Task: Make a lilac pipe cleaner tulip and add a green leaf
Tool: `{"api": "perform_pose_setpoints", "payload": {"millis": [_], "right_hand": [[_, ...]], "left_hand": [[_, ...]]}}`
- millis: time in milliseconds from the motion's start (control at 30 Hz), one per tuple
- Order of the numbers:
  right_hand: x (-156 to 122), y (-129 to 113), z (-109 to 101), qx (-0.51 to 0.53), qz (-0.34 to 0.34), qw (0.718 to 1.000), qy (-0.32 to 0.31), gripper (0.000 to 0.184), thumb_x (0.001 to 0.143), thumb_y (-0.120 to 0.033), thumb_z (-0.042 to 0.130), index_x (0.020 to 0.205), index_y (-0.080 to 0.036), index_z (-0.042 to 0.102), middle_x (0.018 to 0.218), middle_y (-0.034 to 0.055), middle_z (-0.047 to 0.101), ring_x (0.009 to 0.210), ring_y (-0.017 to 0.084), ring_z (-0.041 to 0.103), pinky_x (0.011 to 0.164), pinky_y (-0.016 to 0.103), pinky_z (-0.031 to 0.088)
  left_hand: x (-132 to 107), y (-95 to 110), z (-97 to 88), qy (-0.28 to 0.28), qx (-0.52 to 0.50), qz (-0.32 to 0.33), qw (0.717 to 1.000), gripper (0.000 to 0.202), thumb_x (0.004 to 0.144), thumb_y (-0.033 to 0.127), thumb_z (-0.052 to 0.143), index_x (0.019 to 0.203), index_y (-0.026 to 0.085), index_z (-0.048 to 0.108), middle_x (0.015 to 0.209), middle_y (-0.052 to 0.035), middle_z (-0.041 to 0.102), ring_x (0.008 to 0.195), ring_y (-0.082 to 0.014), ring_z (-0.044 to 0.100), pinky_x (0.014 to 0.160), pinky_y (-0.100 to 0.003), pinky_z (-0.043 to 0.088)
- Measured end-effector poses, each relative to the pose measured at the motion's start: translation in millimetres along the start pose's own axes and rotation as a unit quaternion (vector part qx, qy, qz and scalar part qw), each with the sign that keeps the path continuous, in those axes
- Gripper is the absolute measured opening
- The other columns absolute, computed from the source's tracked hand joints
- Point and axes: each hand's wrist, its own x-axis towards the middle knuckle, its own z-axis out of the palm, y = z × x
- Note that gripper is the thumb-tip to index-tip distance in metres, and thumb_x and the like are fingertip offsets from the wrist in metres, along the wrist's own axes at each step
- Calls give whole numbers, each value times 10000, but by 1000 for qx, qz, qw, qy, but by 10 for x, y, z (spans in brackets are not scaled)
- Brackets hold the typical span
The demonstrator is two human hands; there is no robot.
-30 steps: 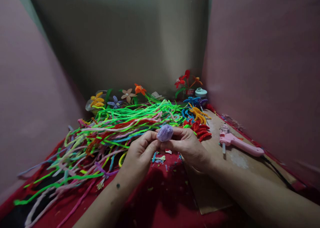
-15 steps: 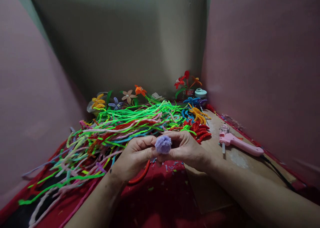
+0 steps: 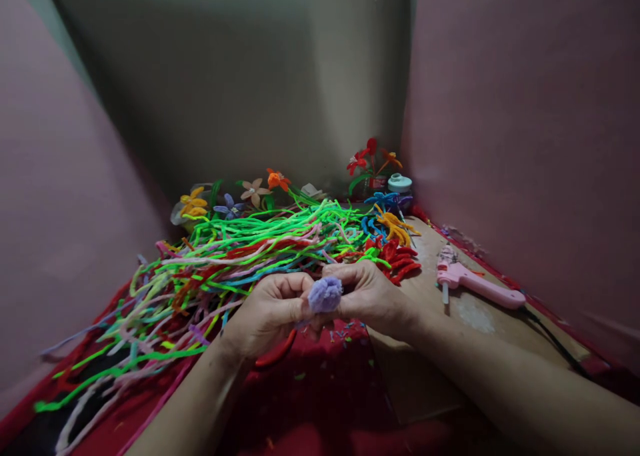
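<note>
A small fuzzy purple ball [image 3: 325,294] of rolled pipe cleaner is pinched between both my hands, above the red cloth [image 3: 320,389]. My left hand [image 3: 267,313] curls its fingers against the ball's left side, and a red-handled tool [image 3: 275,353] pokes out beneath this hand. My right hand [image 3: 373,296] grips the ball from the right with thumb and bent fingers. Just behind the hands lies a big loose pile of pipe cleaners [image 3: 235,256], mostly neon green with pink, red and blue ones mixed in.
A pink glue gun [image 3: 475,284] with a black cord lies on a brown board [image 3: 450,309] at the right. Finished pipe-cleaner flowers [image 3: 255,191] and a small teal pot [image 3: 400,184] stand at the back. Walls close in on three sides.
Both hands have dropped slightly toward me with the purple ball. The left hand has curled tighter, and a red-handled tool now shows under it.
</note>
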Motion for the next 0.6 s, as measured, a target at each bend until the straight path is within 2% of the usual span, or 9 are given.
{"api": "perform_pose_setpoints", "payload": {"millis": [133,333,500,600], "right_hand": [[-4,-2,6,12,13,1000,-1,174,641,-311,768,654,-146,714,600,-21,547,509,78,482,493,226,396],[-1,-11,31,-42,-43,998,-4,138,692,-324,733,653,-192,740,585,-19,519,577,97,467,555,243,386],[-4,7,8,-94,-66,993,-6,142,731,-332,703,677,-208,749,568,-30,462,575,89,413,544,238,332],[-13,7,0,-92,-59,994,-22,169,740,-343,693,671,-198,746,574,-24,489,572,90,442,548,240,350]], "left_hand": [[-4,-5,-1,-3,7,5,1000,141,647,219,734,638,120,633,557,-50,631,500,-129,553,504,-225,430],[-14,15,-7,-20,5,26,999,171,669,234,729,593,120,627,517,-22,592,488,-97,519,502,-201,412],[-28,21,-19,-21,21,10,1000,179,700,255,711,612,117,637,534,-29,602,496,-97,523,515,-202,407],[-37,21,-24,-28,28,0,999,189,700,272,712,624,118,633,540,-28,597,493,-101,523,503,-204,398]]}}
